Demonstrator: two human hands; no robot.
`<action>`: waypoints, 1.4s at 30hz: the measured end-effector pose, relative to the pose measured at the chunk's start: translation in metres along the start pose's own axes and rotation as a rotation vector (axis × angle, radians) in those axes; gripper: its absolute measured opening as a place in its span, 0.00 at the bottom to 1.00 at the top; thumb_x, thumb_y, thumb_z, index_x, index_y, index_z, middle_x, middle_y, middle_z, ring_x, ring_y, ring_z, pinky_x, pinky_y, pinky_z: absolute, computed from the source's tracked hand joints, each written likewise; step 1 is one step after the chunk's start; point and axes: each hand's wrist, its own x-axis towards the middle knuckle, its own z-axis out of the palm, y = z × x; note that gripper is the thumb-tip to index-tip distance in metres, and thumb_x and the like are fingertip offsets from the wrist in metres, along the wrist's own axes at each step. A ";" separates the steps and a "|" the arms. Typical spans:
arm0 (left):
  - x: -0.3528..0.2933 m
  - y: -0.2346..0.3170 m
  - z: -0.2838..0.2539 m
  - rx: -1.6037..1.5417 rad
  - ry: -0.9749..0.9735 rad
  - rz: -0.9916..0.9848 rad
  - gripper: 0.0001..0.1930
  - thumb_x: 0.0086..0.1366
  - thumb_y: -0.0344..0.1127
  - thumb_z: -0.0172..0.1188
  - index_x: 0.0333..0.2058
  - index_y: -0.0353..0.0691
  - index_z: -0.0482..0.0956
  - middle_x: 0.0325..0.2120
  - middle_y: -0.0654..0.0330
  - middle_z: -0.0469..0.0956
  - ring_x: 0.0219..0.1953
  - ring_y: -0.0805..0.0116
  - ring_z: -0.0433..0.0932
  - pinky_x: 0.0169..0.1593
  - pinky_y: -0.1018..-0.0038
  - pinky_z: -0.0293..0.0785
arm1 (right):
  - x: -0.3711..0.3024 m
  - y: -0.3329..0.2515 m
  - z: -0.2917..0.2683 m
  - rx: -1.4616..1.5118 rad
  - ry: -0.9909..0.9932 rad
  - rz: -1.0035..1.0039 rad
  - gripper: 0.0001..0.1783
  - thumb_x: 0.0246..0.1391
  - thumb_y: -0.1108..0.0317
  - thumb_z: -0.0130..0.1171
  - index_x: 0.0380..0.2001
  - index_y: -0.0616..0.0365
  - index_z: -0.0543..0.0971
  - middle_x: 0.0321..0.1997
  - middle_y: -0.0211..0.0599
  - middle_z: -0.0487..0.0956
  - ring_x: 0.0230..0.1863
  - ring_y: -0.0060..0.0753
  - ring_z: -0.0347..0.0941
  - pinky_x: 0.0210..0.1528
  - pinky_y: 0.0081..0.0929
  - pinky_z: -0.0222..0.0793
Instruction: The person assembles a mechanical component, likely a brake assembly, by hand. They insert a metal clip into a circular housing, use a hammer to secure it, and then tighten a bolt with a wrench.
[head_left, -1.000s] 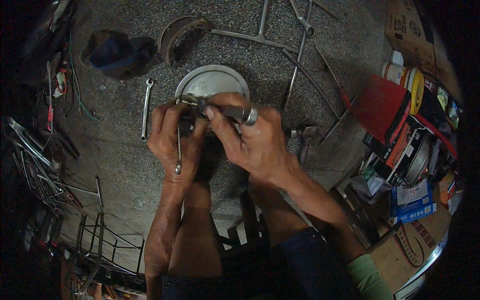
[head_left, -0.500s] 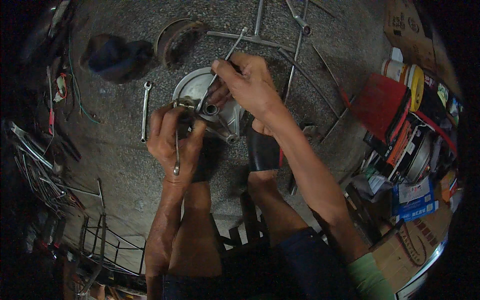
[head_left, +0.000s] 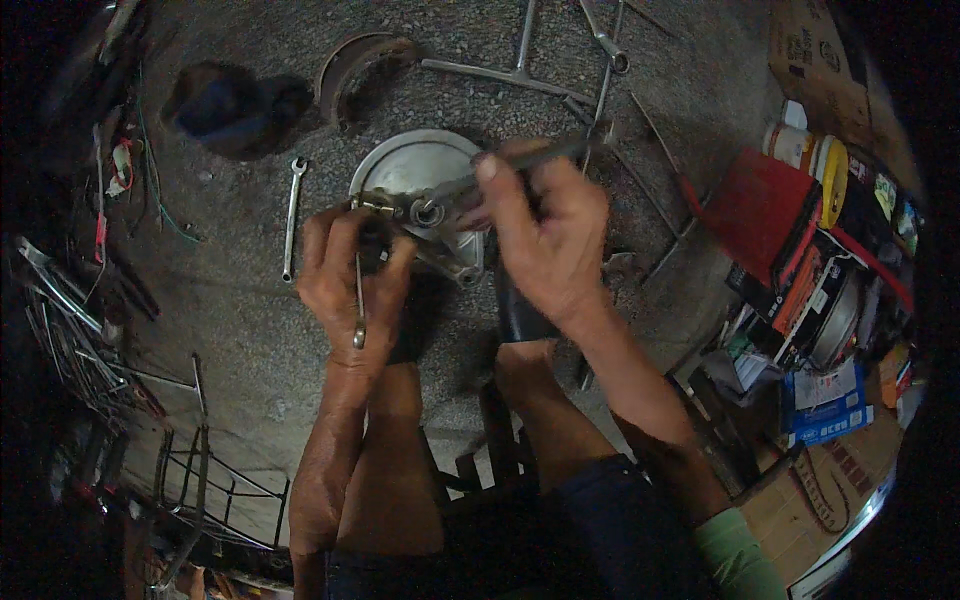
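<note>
A round metal brake plate [head_left: 405, 165] with a hub and a short lever arm sits between my legs. My left hand [head_left: 345, 265] is closed at its near left side, gripping a slim wrench [head_left: 360, 310] whose free end points back over my wrist. Beside those fingers, a bolt or rod fitting [head_left: 375, 206] sticks out of the plate. Held in my right hand [head_left: 545, 235] is another wrench [head_left: 560, 152], smeared by motion, its shaft slanting from the plate's hub up to the right. My right thumb lies along it; the other fingers are partly hidden.
Left of the plate lies a combination wrench [head_left: 292, 220]. Beyond are a curved brake shoe [head_left: 335, 75], a dark cloth [head_left: 230, 110] and a T-shaped bar [head_left: 520, 75]. Many tools [head_left: 70, 340] are heaped at left. A red box [head_left: 760, 215] and cartons [head_left: 825, 490] crowd the right.
My right hand has moved right and turned, swinging its wrench from pointing up and away to slanting right. My left hand and its wrench are nearly unmoved.
</note>
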 end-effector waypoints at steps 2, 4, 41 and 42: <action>-0.001 -0.001 0.000 -0.007 0.000 0.005 0.13 0.46 0.24 0.67 0.33 0.38 0.79 0.35 0.55 0.78 0.35 0.57 0.80 0.38 0.67 0.77 | -0.016 0.004 0.008 -0.065 -0.029 -0.151 0.07 0.61 0.71 0.57 0.35 0.66 0.78 0.26 0.37 0.81 0.27 0.26 0.80 0.28 0.22 0.75; -0.001 -0.002 0.000 -0.032 -0.005 0.003 0.13 0.46 0.24 0.67 0.33 0.38 0.79 0.35 0.54 0.78 0.36 0.56 0.80 0.38 0.67 0.77 | -0.023 0.004 0.014 -0.106 -0.039 -0.283 0.06 0.59 0.73 0.59 0.37 0.65 0.78 0.28 0.39 0.82 0.26 0.27 0.80 0.28 0.23 0.75; 0.000 -0.008 -0.008 -0.145 -0.067 0.045 0.16 0.48 0.25 0.66 0.38 0.36 0.78 0.37 0.52 0.77 0.37 0.54 0.79 0.39 0.66 0.76 | -0.032 -0.015 0.013 -0.451 -0.217 -0.543 0.17 0.47 0.73 0.67 0.42 0.56 0.78 0.31 0.33 0.81 0.25 0.31 0.79 0.22 0.28 0.67; 0.002 -0.005 -0.008 -0.156 -0.068 0.056 0.16 0.48 0.26 0.66 0.38 0.36 0.78 0.38 0.52 0.77 0.37 0.53 0.79 0.39 0.65 0.76 | -0.031 -0.013 0.013 -0.417 -0.208 -0.550 0.17 0.47 0.73 0.67 0.42 0.56 0.78 0.31 0.33 0.81 0.25 0.32 0.80 0.22 0.28 0.68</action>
